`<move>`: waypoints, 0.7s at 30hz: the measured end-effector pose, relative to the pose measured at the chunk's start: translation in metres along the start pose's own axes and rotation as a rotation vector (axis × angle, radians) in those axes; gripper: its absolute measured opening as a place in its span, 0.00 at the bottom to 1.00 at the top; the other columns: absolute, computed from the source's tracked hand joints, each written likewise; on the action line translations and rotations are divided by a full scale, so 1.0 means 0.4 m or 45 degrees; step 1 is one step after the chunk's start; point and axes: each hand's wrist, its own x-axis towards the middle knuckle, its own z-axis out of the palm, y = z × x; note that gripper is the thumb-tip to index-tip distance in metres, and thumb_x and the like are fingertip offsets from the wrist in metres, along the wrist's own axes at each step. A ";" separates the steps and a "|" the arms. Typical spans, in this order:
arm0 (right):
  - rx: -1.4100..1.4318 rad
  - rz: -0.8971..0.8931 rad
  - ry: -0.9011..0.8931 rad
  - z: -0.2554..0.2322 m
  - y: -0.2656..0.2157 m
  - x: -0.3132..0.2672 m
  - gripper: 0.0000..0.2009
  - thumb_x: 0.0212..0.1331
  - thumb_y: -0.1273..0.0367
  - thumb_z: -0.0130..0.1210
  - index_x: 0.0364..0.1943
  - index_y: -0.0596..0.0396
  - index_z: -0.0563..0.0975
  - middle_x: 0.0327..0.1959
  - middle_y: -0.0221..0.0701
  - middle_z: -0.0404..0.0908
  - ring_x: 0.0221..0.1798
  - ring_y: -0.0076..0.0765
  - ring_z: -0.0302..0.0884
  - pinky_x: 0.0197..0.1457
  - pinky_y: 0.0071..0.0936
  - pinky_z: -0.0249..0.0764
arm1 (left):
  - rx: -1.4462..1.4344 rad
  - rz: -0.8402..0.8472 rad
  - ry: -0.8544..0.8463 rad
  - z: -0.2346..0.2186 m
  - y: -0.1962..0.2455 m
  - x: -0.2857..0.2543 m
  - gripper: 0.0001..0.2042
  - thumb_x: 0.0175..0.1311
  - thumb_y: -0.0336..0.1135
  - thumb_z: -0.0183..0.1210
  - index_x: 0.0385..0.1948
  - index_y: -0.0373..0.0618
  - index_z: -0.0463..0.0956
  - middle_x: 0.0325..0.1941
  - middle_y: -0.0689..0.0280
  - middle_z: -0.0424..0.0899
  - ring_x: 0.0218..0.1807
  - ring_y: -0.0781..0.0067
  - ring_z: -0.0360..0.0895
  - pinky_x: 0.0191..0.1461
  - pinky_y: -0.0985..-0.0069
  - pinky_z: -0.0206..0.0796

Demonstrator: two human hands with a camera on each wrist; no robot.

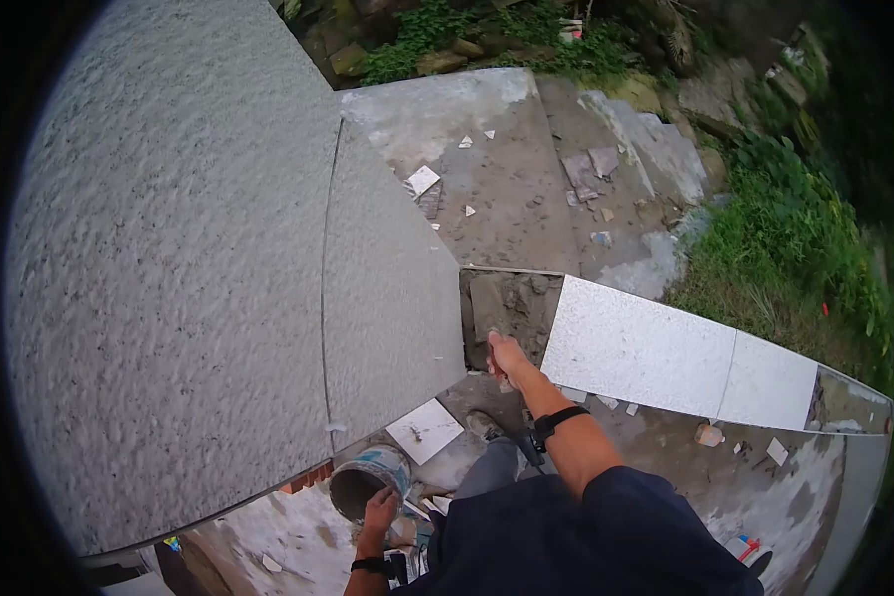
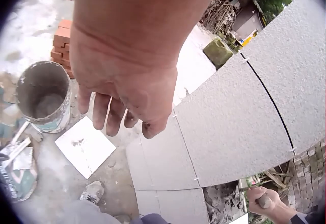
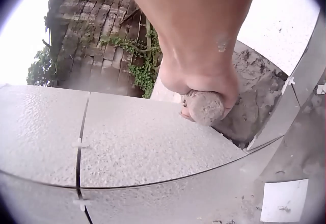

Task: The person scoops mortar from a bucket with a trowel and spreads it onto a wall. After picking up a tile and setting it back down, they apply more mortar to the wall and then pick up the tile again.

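Note:
My right hand [image 1: 507, 360] grips the handle of a trowel over the wall-top gap, its mortar-coated blade [image 1: 485, 302] flat against the grey mortar [image 1: 528, 296]. In the right wrist view the round butt of the trowel handle [image 3: 205, 108] sticks out of the curled fingers. My left hand [image 2: 125, 94] hangs with loosely bent fingers and holds nothing. From the head view it overlaps the rim of a mortar-smeared bucket [image 1: 379, 463], while the left wrist view has the bucket off to one side.
Large speckled tiles [image 1: 392, 268] border the gap on the left, white tiles [image 1: 636, 343] on the right. A loose square tile [image 1: 424, 431] lies on the ground near my shoe [image 1: 485, 425]. Red bricks [image 2: 62, 46] are stacked behind the bucket. Tile scraps [image 1: 422, 181] litter the concrete beyond the wall.

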 end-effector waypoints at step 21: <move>-1.314 -0.454 0.283 -0.279 0.088 -0.095 0.28 0.70 0.49 0.37 0.49 0.66 0.68 0.37 0.60 0.81 0.43 0.67 0.80 0.49 0.55 0.74 | 0.068 0.102 -0.155 0.013 0.104 0.077 0.23 0.63 0.40 0.58 0.54 0.30 0.76 0.54 0.48 0.82 0.59 0.57 0.77 0.64 0.70 0.65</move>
